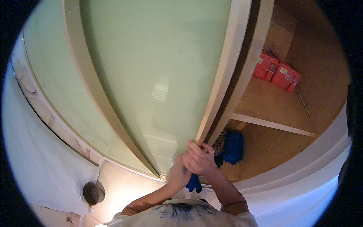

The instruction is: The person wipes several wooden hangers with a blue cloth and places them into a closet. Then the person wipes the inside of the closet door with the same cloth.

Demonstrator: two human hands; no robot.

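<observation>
A wardrobe with a pale green glass sliding door (162,64) stands before me. My right hand (199,159) is at the lower part of the door's light wooden frame (217,90). Its fingers curl around the frame's edge. Close beside it, my left hand (178,172) meets the right at the same spot; its fingers are mostly hidden behind the right hand. Right of the frame, the wardrobe is open. A rolled blue bundle (233,147) lies in the lower compartment near my right hand, next to a dark speckled item (219,143).
Two red boxes (285,76) sit on the upper wooden shelf (272,102), with a thin rod beside them. A second glass panel (56,75) is at left. A dark bin (93,193) stands on the floor beside white sheeting (45,159). Something blue (194,183) shows below my hands.
</observation>
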